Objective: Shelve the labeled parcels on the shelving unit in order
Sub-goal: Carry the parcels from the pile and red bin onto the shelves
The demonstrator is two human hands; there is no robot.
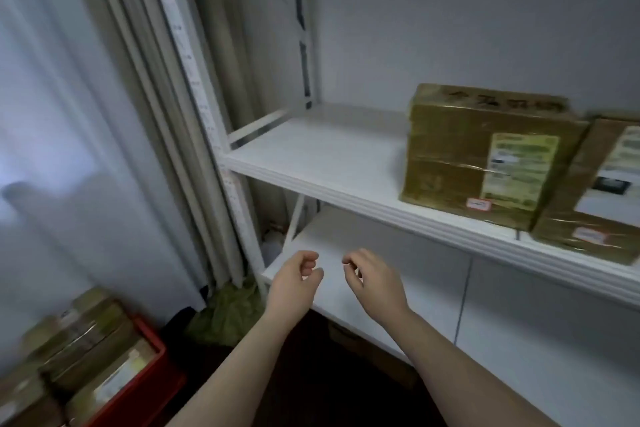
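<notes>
The left hand (294, 276) and right hand (372, 281) hang empty, fingers loosely curled, before the shelf (322, 156) where two parcels (485, 156) stand at the right, so the next move, I judge, calls for reaching down-left into the crate (154, 369) for the next labelled one.

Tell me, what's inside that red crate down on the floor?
Brown taped parcels with paper labels, packed side by side, fill the red crate. Anything beneath them, and the crate's bottom, is covered.
</notes>
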